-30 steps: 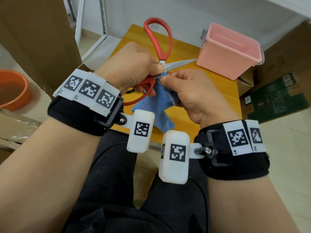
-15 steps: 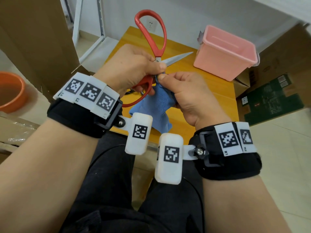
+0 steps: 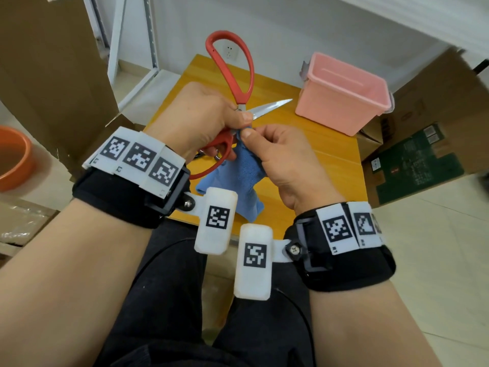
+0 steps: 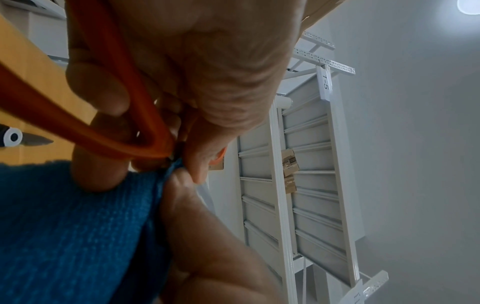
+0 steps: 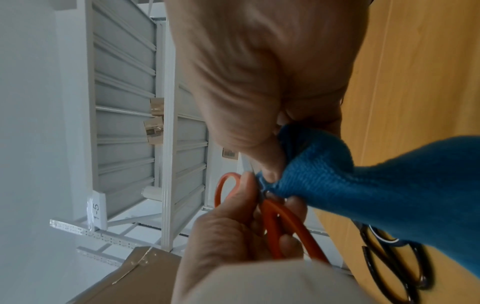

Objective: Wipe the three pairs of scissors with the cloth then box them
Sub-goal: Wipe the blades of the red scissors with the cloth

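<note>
My left hand (image 3: 201, 115) grips the red-handled scissors (image 3: 232, 83) just at the pivot, thumb on top and fingers curled through and around the lower handle loop, while the upper loop stands up toward the far edge of the wooden table (image 3: 330, 154). The scissors are held in the air above the table's middle, spread apart, with 1 bare blade pointing right toward the pink box (image 3: 341, 107). My right hand (image 3: 285, 160) pinches the blue cloth (image 3: 243, 176) between thumb and forefinger right against the pivot, touching my left thumb; I cannot see the other blade, which seems wrapped inside the fold. The rest of the cloth hangs down toward the near edge of the table. The pink box stands upright by the far right corner, well apart from both hands. In the right wrist view, a black-handled pair of scissors (image 5: 400, 265) lies flat on the table under the hanging cloth, near the left edge. In the left wrist view, a short blade tip with a black-and-white pivot (image 4: 15, 138) shows on the table, though I cannot tell which pair it belongs to. An orange basin (image 3: 16, 157) sits off to the left on the floor.
</note>
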### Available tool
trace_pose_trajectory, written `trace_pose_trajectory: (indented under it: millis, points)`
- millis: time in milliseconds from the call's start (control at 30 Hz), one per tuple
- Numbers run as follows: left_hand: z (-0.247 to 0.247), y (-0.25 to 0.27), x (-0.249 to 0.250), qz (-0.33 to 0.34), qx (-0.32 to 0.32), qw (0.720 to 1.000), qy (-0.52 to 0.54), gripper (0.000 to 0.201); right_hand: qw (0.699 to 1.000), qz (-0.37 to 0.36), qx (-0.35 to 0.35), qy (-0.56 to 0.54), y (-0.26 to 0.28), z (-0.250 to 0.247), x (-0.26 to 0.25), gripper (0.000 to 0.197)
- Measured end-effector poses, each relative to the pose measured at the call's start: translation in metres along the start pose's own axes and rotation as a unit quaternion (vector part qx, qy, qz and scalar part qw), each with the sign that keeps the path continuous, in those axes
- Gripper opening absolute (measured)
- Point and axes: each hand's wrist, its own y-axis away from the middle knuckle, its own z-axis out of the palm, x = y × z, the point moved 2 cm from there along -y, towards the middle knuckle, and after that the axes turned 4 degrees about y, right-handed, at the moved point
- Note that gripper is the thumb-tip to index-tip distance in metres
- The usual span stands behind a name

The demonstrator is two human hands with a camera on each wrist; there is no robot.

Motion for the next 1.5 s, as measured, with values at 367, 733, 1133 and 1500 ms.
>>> trace_pose_trajectory:
  millis: [367,733,1133,1500]
  points:
    - [-0.003,-0.002,0.005,0.022,0.022,0.999,0.014,0.029,1.000,-0.020,-0.001,-0.019,-0.004,-0.006,-0.007,0.012]
    - [0.000,0.001,-0.001,0.000,0.021,1.000,0.011,0.020,1.000,-0.016,-0.005,0.008,-0.005,-0.002,-0.002,0.008]
    - [-0.001,0.001,0.002,0.000,0.039,0.999,0.021,0.019,0.999,-0.024,-0.001,0.022,-0.005,-0.002,-0.006,0.014]
    - [-0.016,0.006,0.008,-0.018,0.031,0.998,0.045,0.029,0.991,0.052,-0.004,-0.120,0.002,-0.024,0.004,0.013]
